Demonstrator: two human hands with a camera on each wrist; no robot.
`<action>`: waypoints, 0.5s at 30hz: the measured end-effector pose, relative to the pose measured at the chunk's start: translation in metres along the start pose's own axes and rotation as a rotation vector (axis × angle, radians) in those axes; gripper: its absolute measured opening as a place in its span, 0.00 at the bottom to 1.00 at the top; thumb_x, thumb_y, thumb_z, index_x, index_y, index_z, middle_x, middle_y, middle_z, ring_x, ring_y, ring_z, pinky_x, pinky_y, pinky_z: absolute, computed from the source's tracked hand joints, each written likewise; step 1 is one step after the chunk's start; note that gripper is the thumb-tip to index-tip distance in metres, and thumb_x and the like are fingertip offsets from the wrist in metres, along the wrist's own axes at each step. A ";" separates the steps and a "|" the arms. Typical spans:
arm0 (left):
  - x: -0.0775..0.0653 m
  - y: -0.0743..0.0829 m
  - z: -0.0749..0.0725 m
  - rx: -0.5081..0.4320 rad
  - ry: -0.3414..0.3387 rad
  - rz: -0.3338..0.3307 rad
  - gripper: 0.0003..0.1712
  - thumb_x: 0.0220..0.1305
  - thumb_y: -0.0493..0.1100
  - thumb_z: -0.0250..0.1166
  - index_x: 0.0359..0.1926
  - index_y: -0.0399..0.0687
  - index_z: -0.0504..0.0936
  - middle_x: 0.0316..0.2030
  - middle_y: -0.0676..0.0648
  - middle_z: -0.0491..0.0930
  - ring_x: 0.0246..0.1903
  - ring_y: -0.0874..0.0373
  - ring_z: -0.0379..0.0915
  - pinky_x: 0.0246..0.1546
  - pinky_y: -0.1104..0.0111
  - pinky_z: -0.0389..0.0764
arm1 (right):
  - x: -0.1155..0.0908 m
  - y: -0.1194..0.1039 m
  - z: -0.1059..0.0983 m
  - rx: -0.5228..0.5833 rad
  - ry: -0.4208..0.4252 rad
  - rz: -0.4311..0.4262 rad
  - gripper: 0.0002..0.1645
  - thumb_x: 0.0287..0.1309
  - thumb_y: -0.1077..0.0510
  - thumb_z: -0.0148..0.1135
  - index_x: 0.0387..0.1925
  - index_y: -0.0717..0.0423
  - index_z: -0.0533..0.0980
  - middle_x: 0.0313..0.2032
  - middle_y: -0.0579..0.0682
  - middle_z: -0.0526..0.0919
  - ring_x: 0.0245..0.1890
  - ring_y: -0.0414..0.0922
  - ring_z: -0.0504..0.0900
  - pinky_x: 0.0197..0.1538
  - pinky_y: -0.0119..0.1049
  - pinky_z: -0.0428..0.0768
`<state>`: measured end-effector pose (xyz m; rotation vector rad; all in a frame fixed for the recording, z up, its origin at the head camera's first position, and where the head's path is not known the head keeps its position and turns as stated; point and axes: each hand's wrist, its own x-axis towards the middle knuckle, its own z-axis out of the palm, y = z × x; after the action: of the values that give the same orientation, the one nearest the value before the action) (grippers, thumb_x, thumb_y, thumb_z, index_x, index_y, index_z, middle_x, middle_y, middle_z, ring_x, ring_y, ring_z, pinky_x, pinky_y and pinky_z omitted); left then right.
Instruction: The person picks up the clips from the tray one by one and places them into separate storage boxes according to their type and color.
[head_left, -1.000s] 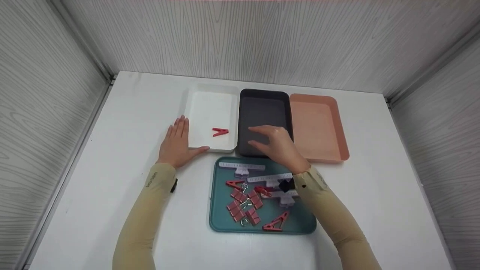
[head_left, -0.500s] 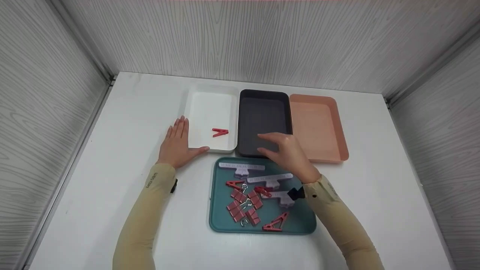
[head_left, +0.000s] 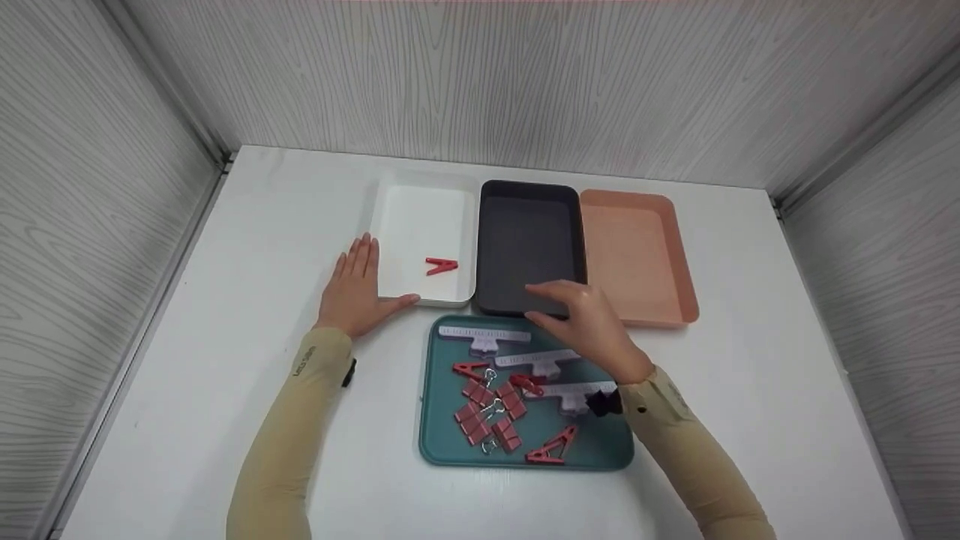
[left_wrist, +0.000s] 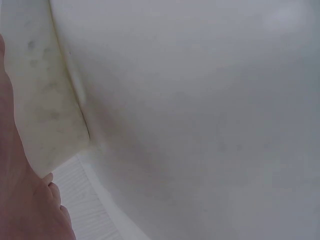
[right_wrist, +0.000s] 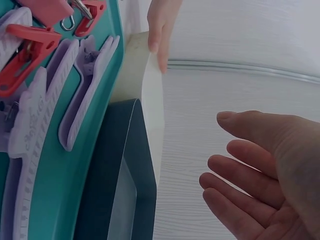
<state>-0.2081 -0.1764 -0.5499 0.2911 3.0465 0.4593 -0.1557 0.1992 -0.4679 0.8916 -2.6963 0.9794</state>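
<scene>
My left hand (head_left: 351,294) rests against the left side and near corner of the white tray (head_left: 390,294), fingers straight and thumb along its front edge. One red clip (head_left: 442,265) lies inside that tray. Over the near right part of the black tray (head_left: 530,240) hovers my right hand (head_left: 592,322), thumb and fingers apart with nothing between them. Below it, the teal tray (head_left: 600,442) bears purple ruler clips (head_left: 484,336), red spring clips (head_left: 553,445) and several pinkish-red binder clips (head_left: 507,433). The right forearm covers part of the teal tray's right side.
A salmon-pink tray (head_left: 637,247) stands right of the black one, so three trays sit side by side. The white table (head_left: 375,480) is bounded by wood-grain panels (head_left: 487,82) at the back and both sides.
My right hand has moved back toward the person and to the right, from over the middle of the black tray to its near edge. The left hand has stayed put.
</scene>
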 end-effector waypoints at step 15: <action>0.000 -0.001 0.001 0.002 0.017 0.019 0.75 0.55 0.86 0.51 0.80 0.34 0.38 0.80 0.37 0.37 0.78 0.46 0.29 0.76 0.59 0.31 | -0.018 -0.005 0.003 -0.031 -0.082 0.067 0.24 0.61 0.55 0.74 0.58 0.54 0.83 0.54 0.51 0.86 0.54 0.48 0.84 0.57 0.44 0.81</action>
<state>-0.2082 -0.1770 -0.5509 0.3175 3.0632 0.4628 -0.1383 0.2033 -0.4732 0.8587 -2.8189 0.9301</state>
